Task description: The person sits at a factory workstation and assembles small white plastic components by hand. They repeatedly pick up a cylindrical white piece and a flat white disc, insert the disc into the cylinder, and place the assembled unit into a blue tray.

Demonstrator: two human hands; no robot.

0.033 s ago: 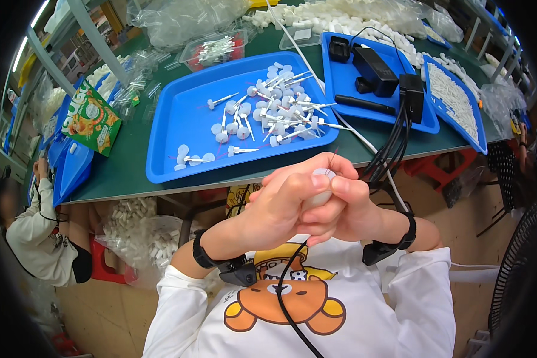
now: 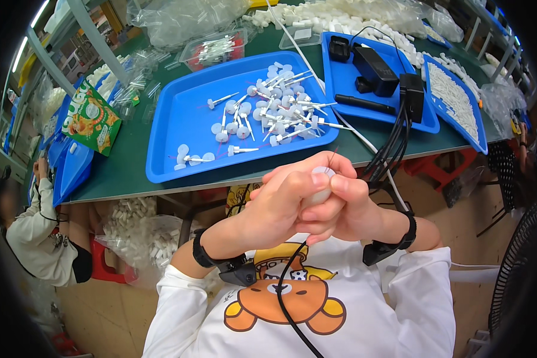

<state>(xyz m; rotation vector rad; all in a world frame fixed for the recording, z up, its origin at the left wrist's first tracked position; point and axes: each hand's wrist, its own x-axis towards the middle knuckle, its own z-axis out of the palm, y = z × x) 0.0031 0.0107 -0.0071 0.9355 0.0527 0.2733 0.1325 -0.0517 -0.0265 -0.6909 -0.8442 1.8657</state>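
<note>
My left hand (image 2: 274,206) and my right hand (image 2: 355,200) are clasped together just in front of the table edge. Both are closed around a white rounded piece (image 2: 320,197), with the thumbs pressed near its top. A few thin dark-red strands (image 2: 333,156) stick up beside it; fingers hide most of the piece, so its full shape cannot be made out. Beyond my hands lies a large blue tray (image 2: 176,116). It bears a heap of small white-stemmed parts (image 2: 283,104) with translucent round discs, some trailing thin reddish strands.
At right, a second blue tray (image 2: 423,119) carries a black adapter (image 2: 375,71) and cables. Another blue tray (image 2: 476,122) holds small white pieces. A clear tub (image 2: 244,42), white cylinders (image 2: 340,18) and a green snack bag (image 2: 92,119) share the table. A co-worker (image 2: 39,238) sits left.
</note>
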